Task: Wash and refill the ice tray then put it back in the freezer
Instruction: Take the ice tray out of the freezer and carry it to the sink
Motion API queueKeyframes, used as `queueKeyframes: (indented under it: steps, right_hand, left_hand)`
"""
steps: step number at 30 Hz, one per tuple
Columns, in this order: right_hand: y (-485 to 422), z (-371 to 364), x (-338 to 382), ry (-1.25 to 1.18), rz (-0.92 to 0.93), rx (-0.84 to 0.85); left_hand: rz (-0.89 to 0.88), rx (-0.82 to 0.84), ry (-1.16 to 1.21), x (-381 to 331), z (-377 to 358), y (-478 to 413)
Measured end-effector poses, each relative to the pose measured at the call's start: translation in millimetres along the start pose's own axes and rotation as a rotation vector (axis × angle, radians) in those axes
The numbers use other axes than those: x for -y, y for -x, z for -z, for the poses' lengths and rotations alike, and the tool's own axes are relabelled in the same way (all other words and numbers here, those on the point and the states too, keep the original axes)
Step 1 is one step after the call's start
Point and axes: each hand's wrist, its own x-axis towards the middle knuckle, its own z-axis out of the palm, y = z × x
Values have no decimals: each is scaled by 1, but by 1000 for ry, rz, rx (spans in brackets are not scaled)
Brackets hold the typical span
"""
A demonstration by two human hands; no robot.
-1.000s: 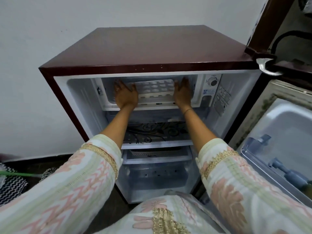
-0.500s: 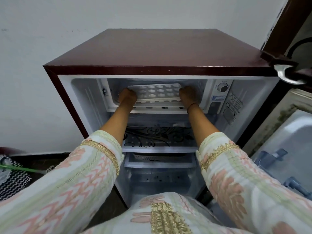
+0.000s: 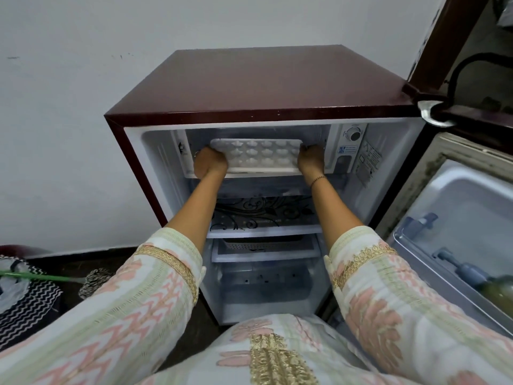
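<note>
A white ice tray (image 3: pixel 256 155) with several rounded cells lies level inside the freezer compartment (image 3: pixel 316 136) at the top of a small maroon fridge (image 3: pixel 249 87). My left hand (image 3: pixel 209 163) grips the tray's left end with curled fingers. My right hand (image 3: pixel 311 159) grips its right end. Both forearms reach straight into the open fridge. My fingertips are hidden under the tray's edges.
The fridge door (image 3: pixel 469 218) stands open at the right, with bottles (image 3: pixel 469 270) in its rack. Below the freezer are a patterned glass shelf (image 3: pixel 261 215) and a clear drawer (image 3: pixel 263 282). A thermostat dial (image 3: pixel 354 133) sits right of the freezer. A green-handled broom (image 3: pixel 41 276) lies on the floor, left.
My hands went from lying flat at the tray's ends to curling round them, deeper in the freezer mouth. The view pulled back and up from the fridge.
</note>
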Motion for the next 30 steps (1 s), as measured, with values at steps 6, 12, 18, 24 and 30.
queueKeyframes:
  steps: [6, 12, 18, 24, 30]
  right_hand:
    - [54, 19, -2, 7, -9, -12]
    - [113, 33, -5, -21, -53, -59]
    - [175, 50, -17, -49, -73, -100]
    - [240, 73, -39, -80, -102, -154]
    - [297, 99, -56, -87, -120, -226]
  left_hand:
    - [34, 6, 74, 22, 20, 45]
    - [-5, -43, 95, 47, 43, 83]
    - [-35, -40, 107, 74, 57, 127]
    - [-61, -2, 92, 97, 71, 184]
    - [-98, 32, 98, 110, 85, 234]
